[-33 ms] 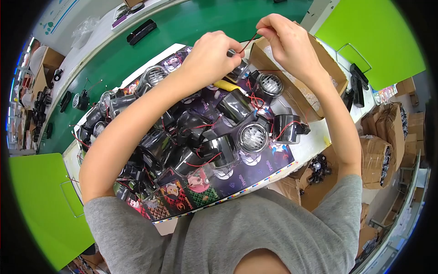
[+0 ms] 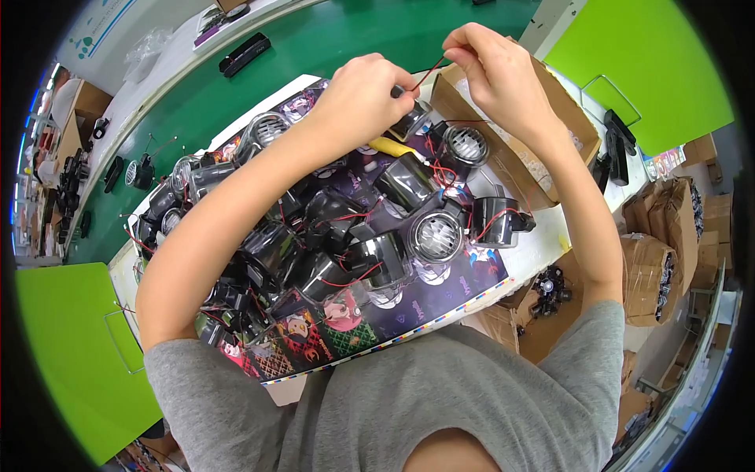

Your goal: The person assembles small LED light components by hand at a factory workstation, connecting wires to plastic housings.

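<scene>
the fingers of the right hand (image 2: pixel 503 79) pinch a thin red wire (image 2: pixel 429 73) stretched toward the left hand (image 2: pixel 366 93), whose curled fingers meet a black housing (image 2: pixel 412 122) in a grip i cannot tell, near a lettered, striped-edged sheet (image 2: pixel 444 305), green surface (image 2: pixel 330 47) beyond.

A long green work surface (image 2: pixel 346 47) runs across the far side, with a black bar-shaped object (image 2: pixel 244 55) lying on it. Beyond it, a crumpled clear plastic bag (image 2: pixel 144 57) sits on a white ledge (image 2: pixel 179 66), near a pale wall (image 2: pixel 118 35) with blue markings. Lime-green panels stand at both sides, the left panel (image 2: pixel 67 338) and the right panel (image 2: pixel 661 71) each bearing a metal handle. At the right, a taped brown carton (image 2: pixel 641 271) stands open beside a metal rail (image 2: pixel 714 330).
</scene>
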The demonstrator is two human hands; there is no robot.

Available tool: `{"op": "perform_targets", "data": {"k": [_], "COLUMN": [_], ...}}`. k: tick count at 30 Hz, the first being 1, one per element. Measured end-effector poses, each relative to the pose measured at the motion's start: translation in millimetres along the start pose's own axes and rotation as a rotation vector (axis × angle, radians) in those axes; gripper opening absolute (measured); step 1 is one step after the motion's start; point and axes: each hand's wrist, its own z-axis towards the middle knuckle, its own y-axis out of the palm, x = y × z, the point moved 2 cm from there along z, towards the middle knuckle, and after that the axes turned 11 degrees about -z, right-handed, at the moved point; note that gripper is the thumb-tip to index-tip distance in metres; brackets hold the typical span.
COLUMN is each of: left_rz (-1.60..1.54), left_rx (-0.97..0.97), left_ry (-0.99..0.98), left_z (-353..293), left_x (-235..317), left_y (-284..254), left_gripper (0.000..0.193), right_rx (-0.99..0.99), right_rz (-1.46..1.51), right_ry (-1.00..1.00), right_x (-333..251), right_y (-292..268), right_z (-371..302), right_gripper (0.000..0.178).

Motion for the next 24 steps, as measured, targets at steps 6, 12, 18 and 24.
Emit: {"op": "perform_targets", "data": {"k": [6,12,18,24], "left_rz": [0.138,0.004,-0.117,-0.11], "left_rx": [-0.022,-0.011,0.033,0.029], "left_ry": [-0.015,-0.006,-0.176,-0.059], "left_z": [-14.3,-12.8,-10.5,-10.9], "left_x": [7.8,-6.7,-9.4,-14.5], "left_y": [-3.1,1.8,-0.1,-2.3], "left_gripper": [0.02,0.031,0.026,0.024], "right_rx": [-0.165,-0.255,-0.273,-0.412], "right_rz": [0.307,0.584,0.169,0.469], "right_ry": [0.388,0.376,0.065,0.35], "right_x": [3.0,5.1,-2.4,-0.4], "right_y": [7.1,16.2,30.2,45.8], "right_z": [-0.9,-4.6,-8.5,-11.0], "right_gripper": [0.014,0.026,0.013,0.014]}}
